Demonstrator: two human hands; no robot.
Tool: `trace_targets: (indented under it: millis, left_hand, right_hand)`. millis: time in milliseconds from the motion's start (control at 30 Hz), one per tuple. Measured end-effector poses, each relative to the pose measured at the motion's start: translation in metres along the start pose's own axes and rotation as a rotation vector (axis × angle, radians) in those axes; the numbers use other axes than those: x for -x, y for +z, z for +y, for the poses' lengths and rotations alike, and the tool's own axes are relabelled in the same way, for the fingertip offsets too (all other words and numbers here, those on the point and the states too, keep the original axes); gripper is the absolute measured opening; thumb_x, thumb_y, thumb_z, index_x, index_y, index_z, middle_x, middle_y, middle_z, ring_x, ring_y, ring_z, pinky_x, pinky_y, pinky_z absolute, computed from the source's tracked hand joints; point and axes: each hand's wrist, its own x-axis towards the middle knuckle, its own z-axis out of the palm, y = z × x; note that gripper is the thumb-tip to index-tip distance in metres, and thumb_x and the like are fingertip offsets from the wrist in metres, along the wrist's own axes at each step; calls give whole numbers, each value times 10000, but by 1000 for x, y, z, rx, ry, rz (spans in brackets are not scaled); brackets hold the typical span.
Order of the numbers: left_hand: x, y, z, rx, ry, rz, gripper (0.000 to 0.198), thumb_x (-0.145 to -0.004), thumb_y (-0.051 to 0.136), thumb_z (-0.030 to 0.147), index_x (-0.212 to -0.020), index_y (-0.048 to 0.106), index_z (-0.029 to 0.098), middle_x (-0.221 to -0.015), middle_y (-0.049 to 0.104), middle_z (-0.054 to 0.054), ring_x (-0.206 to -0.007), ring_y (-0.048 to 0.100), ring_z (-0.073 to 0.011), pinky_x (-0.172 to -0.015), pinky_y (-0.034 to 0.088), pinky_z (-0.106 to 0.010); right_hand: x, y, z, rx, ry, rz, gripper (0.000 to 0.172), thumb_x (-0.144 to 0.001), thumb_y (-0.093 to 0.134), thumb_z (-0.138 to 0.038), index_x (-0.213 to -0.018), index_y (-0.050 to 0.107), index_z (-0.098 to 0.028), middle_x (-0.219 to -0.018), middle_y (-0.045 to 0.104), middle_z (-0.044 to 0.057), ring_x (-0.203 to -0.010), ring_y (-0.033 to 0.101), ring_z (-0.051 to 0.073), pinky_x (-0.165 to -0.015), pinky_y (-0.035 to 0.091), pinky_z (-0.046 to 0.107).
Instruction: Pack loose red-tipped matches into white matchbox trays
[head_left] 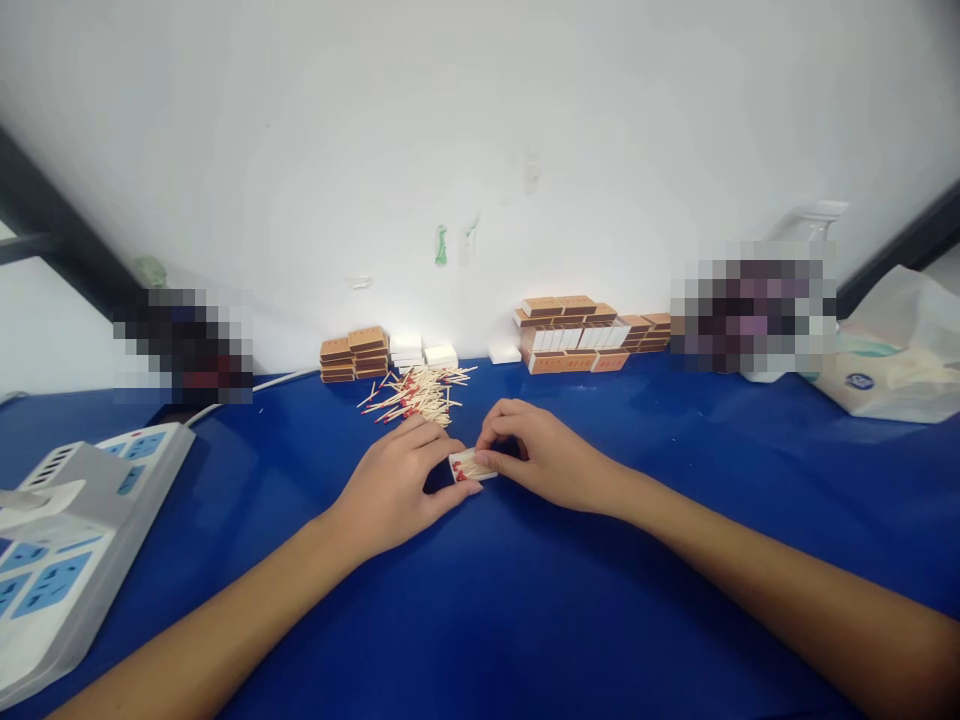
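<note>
A small white matchbox tray (484, 476) with red-tipped matches (463, 467) in it sits just above the blue table between my hands. My left hand (405, 480) holds the tray at its left end, with the thumb along the near side and the fingers behind. Curled over the right end, my right hand (544, 450) has its thumb and fingers pinched on the matches there; its fingertips partly hide them. Just beyond my left hand lies a loose heap of matches (420, 393).
Brown matchboxes (367, 345) are stacked behind the heap, beside white trays (440, 355). More matchboxes (577, 362) stand by the wall, right of a single white tray (505, 354). A power strip (161, 470) lies left; a tissue pack (885, 380) lies right.
</note>
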Motion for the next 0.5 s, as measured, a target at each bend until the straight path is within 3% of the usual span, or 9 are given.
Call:
trace_targets:
  millis: [500]
  left_hand:
    - [1,1,1,17,0,-15,283,-950,719,419,-1123,720,196,-1024,710,-67,-982,647,-244,-877,547,-408]
  right_hand:
    - [1,0,-1,26,11,-13,81,-902,719,-159,-828,725,-192,-920,678,21,-820,602,149,-735,441,283]
